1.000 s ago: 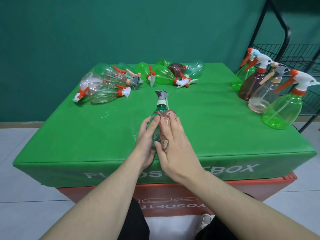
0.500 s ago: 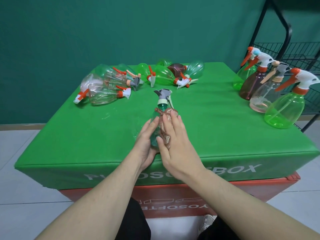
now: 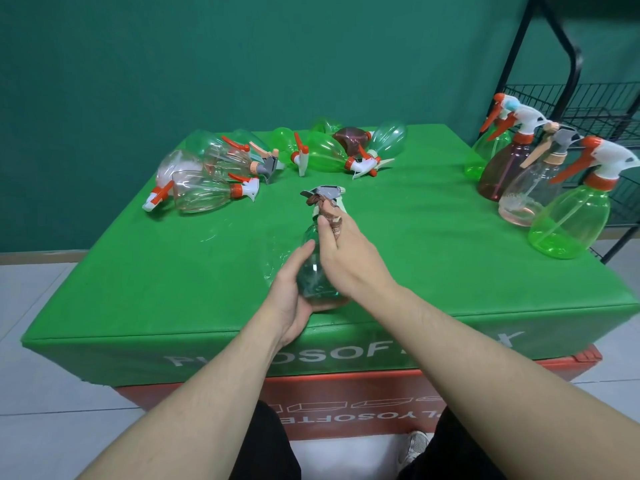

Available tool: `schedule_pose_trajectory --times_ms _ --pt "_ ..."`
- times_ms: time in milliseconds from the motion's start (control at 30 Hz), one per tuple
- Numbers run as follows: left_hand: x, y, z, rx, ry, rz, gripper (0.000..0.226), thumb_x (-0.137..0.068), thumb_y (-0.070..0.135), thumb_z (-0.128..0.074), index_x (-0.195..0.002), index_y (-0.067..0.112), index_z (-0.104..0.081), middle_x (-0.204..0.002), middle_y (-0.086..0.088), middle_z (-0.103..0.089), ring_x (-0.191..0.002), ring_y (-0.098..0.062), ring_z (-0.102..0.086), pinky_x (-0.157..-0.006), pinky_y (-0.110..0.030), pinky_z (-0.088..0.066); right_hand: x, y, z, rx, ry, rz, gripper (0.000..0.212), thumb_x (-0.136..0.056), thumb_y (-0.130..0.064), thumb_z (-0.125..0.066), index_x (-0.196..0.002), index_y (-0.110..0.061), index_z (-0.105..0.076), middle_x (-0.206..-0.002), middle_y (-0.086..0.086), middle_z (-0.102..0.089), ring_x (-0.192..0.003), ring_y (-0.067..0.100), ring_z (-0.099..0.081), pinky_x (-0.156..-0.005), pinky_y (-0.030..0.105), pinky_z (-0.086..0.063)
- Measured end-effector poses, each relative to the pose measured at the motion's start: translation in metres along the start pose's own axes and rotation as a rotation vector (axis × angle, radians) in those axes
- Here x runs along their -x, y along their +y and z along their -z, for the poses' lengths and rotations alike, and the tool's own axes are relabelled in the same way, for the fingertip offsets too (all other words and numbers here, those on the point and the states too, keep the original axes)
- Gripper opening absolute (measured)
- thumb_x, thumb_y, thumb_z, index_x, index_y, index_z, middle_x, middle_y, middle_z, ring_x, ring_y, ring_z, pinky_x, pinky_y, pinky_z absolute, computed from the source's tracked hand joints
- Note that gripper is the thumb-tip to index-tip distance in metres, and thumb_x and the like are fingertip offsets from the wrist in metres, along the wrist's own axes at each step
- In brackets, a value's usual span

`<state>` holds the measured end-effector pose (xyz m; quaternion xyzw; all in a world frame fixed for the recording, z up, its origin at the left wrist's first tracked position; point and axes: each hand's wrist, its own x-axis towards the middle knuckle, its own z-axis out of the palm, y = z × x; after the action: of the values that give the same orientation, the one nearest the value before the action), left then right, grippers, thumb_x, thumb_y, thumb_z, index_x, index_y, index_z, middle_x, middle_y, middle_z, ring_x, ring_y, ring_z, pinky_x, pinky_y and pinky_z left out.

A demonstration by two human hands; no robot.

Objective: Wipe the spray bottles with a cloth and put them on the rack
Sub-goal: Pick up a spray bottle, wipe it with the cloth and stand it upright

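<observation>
A teal spray bottle (image 3: 313,271) with a grey trigger head stands upright near the front of the green table (image 3: 433,258). My left hand (image 3: 292,292) grips its lower body from the left and underneath. My right hand (image 3: 341,251) pinches a brown cloth (image 3: 329,216) against the bottle's neck, just under the trigger. Several spray bottles (image 3: 221,174) lie on their sides at the back left and back middle. Several more bottles (image 3: 568,223) stand upright at the right edge, beside the black wire rack (image 3: 588,105).
The green cover sits on a red foam box (image 3: 346,407). A green wall stands behind. The rack's black frame rises at the far right, close to the upright bottles. My legs and a shoe show below the box.
My right hand has slid the cloth up from the bottle's body to its neck. My left hand has shifted lower on the bottle, which now stands more upright.
</observation>
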<state>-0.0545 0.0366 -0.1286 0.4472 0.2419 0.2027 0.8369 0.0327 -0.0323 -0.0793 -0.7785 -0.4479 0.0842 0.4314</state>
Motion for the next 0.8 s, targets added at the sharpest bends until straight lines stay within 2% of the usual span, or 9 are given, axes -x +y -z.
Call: schedule_pose_trajectory --times_ms 67,167,267,333,400,467,533,667,800 --pt "-0.002 -0.001 0.001 -0.010 0.018 -0.007 0.061 -0.087 0.051 -0.058 -0.132 0.011 -0.064 -0.117 -0.012 -0.072 -0.092 -0.023 -0.073 -0.072 -0.045 -0.061 0.004 0.000 -0.001 0.008 0.006 0.014 0.048 -0.109 -0.037 -0.030 -0.154 -0.023 -0.037 -0.153 0.001 -0.044 -0.136 0.020 -0.046 -0.107 0.025 -0.032" --pt "-0.005 -0.004 0.002 -0.030 0.044 -0.037 0.047 -0.100 0.047 -0.049 -0.128 0.015 -0.068 -0.114 -0.007 -0.076 -0.092 -0.020 -0.073 -0.068 -0.040 -0.059 0.017 0.006 -0.004 0.087 -0.007 0.118 0.053 -0.108 -0.036 -0.030 -0.159 -0.022 -0.029 -0.165 0.001 -0.028 -0.148 0.019 -0.031 -0.120 0.027 -0.021" --pt "-0.007 -0.005 0.001 -0.009 0.060 -0.055 0.044 -0.103 0.045 -0.047 -0.126 0.016 -0.069 -0.119 -0.008 -0.075 -0.105 -0.022 -0.072 -0.083 -0.038 -0.057 0.031 0.016 -0.006 0.218 -0.022 0.184 0.061 -0.103 -0.045 -0.024 -0.162 -0.026 -0.020 -0.170 0.000 -0.014 -0.155 0.019 -0.017 -0.125 0.044 -0.020" --pt "-0.009 -0.006 0.001 -0.015 0.053 -0.067 0.046 -0.103 0.046 -0.048 -0.131 0.016 -0.068 -0.128 -0.008 -0.072 -0.116 -0.023 -0.069 -0.096 -0.040 -0.054 0.044 0.019 -0.008 0.277 -0.055 0.186 0.065 -0.100 -0.050 -0.018 -0.162 -0.031 -0.011 -0.171 -0.005 -0.002 -0.157 0.019 -0.004 -0.126 0.051 -0.014" --pt "-0.012 -0.008 0.002 -0.009 0.065 -0.084 0.056 -0.098 0.054 -0.055 -0.140 0.017 -0.062 -0.135 -0.008 -0.068 -0.124 -0.023 -0.065 -0.105 -0.043 -0.050 0.056 0.022 -0.009 0.303 -0.070 0.193 0.067 -0.099 -0.052 -0.013 -0.162 -0.032 -0.004 -0.171 -0.007 0.007 -0.157 0.016 0.007 -0.126 0.054 -0.008" --pt "-0.013 -0.008 0.002 0.004 0.075 -0.101 0.077 -0.086 0.064 -0.068 -0.145 0.017 -0.056 -0.140 -0.008 -0.065 -0.130 -0.025 -0.062 -0.111 -0.048 -0.046 0.065 0.025 -0.011 0.339 -0.072 0.211 0.067 -0.099 -0.050 -0.013 -0.162 -0.031 -0.001 -0.170 -0.007 0.012 -0.156 0.015 0.014 -0.125 0.056 -0.005" --pt "-0.014 -0.010 0.004 0.006 0.077 -0.117 0.085 -0.080 0.067 -0.074 -0.145 0.015 -0.055 -0.139 -0.009 -0.066 -0.130 -0.027 -0.062 -0.114 -0.052 -0.044 0.072 0.029 -0.012 0.377 -0.073 0.221 0.067 -0.100 -0.049 -0.015 -0.163 -0.030 -0.001 -0.170 -0.005 0.014 -0.155 0.016 0.016 -0.125 0.057 -0.004" --pt "-0.017 -0.014 0.009 0.004 0.099 -0.122 0.078 -0.084 0.059 -0.072 -0.142 0.009 -0.056 -0.133 -0.017 -0.068 -0.127 -0.037 -0.063 -0.114 -0.057 -0.043 0.084 0.036 -0.015 0.447 -0.064 0.268 0.067 -0.102 -0.048 -0.023 -0.163 -0.025 -0.007 -0.170 0.001 0.010 -0.156 0.024 0.012 -0.124 0.060 -0.006" --pt "-0.016 -0.013 0.008 0.009 0.080 -0.098 0.093 -0.071 0.068 -0.083 -0.141 0.012 -0.059 -0.135 -0.017 -0.066 -0.129 -0.037 -0.062 -0.115 -0.059 -0.042 0.088 0.041 -0.015 0.452 -0.052 0.296 0.070 -0.101 -0.046 -0.033 -0.162 -0.019 -0.015 -0.171 0.007 0.003 -0.157 0.030 0.007 -0.124 0.059 -0.013"
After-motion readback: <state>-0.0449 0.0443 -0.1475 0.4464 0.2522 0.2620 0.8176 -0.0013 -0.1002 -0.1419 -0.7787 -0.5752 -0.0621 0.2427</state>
